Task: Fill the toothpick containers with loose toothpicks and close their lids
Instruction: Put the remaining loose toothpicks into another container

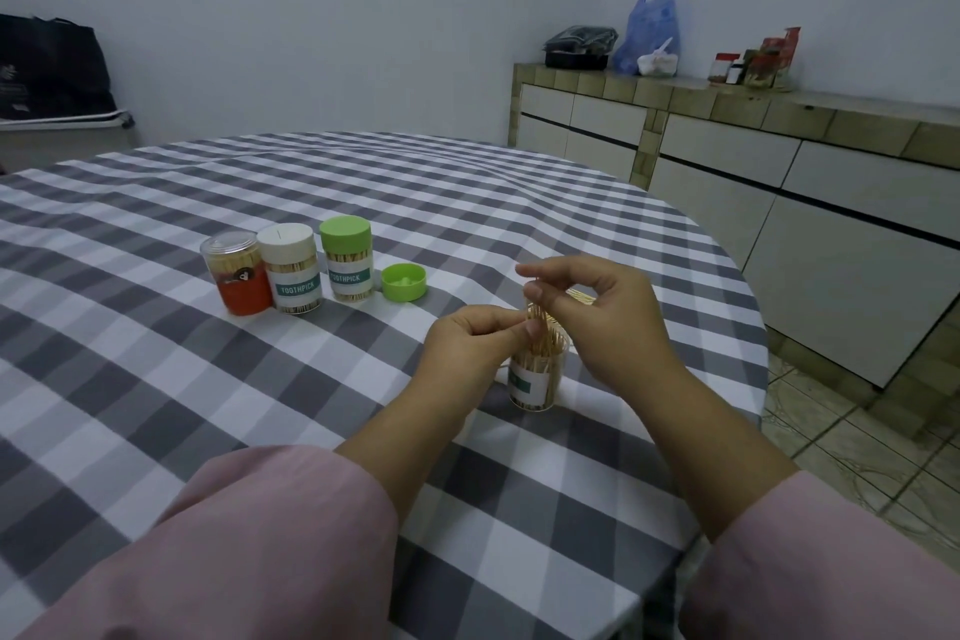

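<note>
Pink sleeves (pixel 249 551) are seen at the bottom of the frame, with both forearms extended over a grey-and-white checked tablecloth (pixel 156 379). At centre right, a clear open toothpick container (pixel 535 382) with a white-and-green label is stood upright on the cloth, a bundle of toothpicks (pixel 543 327) projecting above its rim. The left hand (pixel 472 340) is curled, its thumb and forefinger pinched against the bundle. The right hand (pixel 597 312) is held above the container, thumb and fingers pinched on the toothpick tips, and further toothpicks are seen behind its fingers. Farther off, left of centre, a loose green lid (pixel 404 282) lies upturned beside a row of three closed containers: green-capped (pixel 346 257), white-capped (pixel 288 268) and a clear-lidded one with an orange base (pixel 236 278). At upper right, a tiled counter (pixel 727 104) is shown bearing a blue plastic bag (pixel 649 31).
</note>
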